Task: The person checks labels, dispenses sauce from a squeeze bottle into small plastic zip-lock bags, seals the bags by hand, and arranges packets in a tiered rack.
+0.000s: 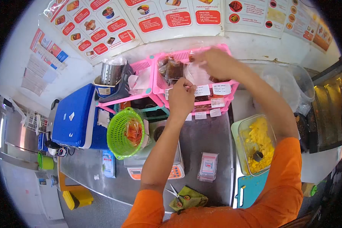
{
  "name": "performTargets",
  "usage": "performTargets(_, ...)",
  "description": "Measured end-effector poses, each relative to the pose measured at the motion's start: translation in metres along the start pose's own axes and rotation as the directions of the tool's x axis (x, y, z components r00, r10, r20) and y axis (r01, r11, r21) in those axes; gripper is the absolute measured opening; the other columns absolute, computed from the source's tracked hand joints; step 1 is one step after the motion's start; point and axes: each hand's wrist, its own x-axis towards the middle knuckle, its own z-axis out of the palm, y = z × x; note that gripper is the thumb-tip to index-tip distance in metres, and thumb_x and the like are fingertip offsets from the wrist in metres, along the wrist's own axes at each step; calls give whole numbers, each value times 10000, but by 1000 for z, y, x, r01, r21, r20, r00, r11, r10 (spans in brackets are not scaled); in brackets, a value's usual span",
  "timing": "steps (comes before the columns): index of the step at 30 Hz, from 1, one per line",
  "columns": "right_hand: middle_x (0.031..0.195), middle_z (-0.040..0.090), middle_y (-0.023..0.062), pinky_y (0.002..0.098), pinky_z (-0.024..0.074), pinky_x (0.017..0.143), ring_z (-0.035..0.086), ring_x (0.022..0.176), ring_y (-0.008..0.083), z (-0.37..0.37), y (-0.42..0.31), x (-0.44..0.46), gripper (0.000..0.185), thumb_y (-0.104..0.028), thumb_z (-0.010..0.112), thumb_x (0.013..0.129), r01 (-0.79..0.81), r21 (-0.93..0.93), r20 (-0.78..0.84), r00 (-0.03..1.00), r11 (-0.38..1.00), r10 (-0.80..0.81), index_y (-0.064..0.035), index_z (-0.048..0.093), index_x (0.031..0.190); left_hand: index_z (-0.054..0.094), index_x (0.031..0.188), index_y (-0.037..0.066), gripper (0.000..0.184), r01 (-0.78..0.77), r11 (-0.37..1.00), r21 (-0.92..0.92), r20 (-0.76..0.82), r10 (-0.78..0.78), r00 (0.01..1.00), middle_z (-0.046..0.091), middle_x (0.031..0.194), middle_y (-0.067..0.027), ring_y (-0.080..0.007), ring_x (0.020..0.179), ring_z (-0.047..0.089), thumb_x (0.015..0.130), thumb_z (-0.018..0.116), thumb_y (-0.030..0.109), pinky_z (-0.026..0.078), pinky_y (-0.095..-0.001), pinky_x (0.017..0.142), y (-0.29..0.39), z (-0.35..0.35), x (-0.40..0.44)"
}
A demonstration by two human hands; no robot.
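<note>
Scissors point(177, 195): lie low in the middle of the frame, with blades parted, against a green cloth point(197, 197).
Bag packet point(208, 167): lies flat on the dark counter, right of lower center, well apart from both hands, with its long side running up and down the frame.
Scale point(174, 171): sits below center, partly hidden by the left forearm.
Green basket point(116, 137): stands left of the same forearm, with a red item point(133, 133) in clear plastic inside.
Yellow food point(260, 136): fills part of a clear box at the right of the frame, beside the right arm.
Left hand point(181, 97): reaches up to the front edge of the pink rack point(154, 81), upper middle, with fingers curled in and fingertips close together; cannot make out any hold on a thing.
Brown pouches point(174, 71): lie in the rack's top tier, just above the left knuckles and slightly to their left; show a long axis closer to upright than level in the frame.
White plastic point(196, 75): spreads between the brown pouches and the right hand point(212, 62).
Right hand: hangs over the tier's right part, blurred, with fingers pointing left; cannot tell finger spread or grip.
Nearer hand to the brown pouches: left, from below; right, farther, from across the white plastic.
Posters point(178, 19): line the wall along the top.
</note>
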Motion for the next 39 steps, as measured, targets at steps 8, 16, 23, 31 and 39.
performTargets(8,1259,628,39,736,147,1077,392,1359,330,37,-31,-64,392,-61,612,756,115,-259,-52,990,959,-133,-137,705,1128,611,844,20,150,226,973,44,135,-230,964,673,782,-181,-377,771,660,802,709,125,491,-456,689,17,-9,4)
performTargets(16,1250,626,32,743,124,1076,345,1393,342,53,-31,-70,363,-118,590,796,63,-241,-52,996,968,-77,-80,684,1145,621,821,34,163,177,947,267,105,-212,972,665,747,-180,-360,727,661,810,705,173,498,-438,661,26,-8,8)
performTargets(23,1245,622,59,696,128,1105,365,1358,380,52,-42,-61,343,-96,563,792,13,-363,-33,999,932,-27,-87,701,1105,577,941,21,204,8,873,487,93,-61,994,648,729,-256,-453,746,651,863,627,203,523,-508,659,23,-10,16)
performTargets(31,1121,660,119,413,458,962,613,1078,287,-33,-113,-270,221,-110,618,839,-37,302,-503,843,953,192,-47,670,1044,565,872,40,303,299,950,88,417,-307,855,540,620,-52,-157,553,539,1026,443,271,437,-329,512,48,-103,-191)
performTargets(39,1007,661,105,326,517,857,631,900,188,-44,-259,-718,461,-16,706,758,-512,802,-526,-364,307,769,-7,568,1198,578,940,38,84,662,744,-85,836,-308,454,651,866,-97,-169,721,638,957,574,120,504,-293,637,14,-137,-490)
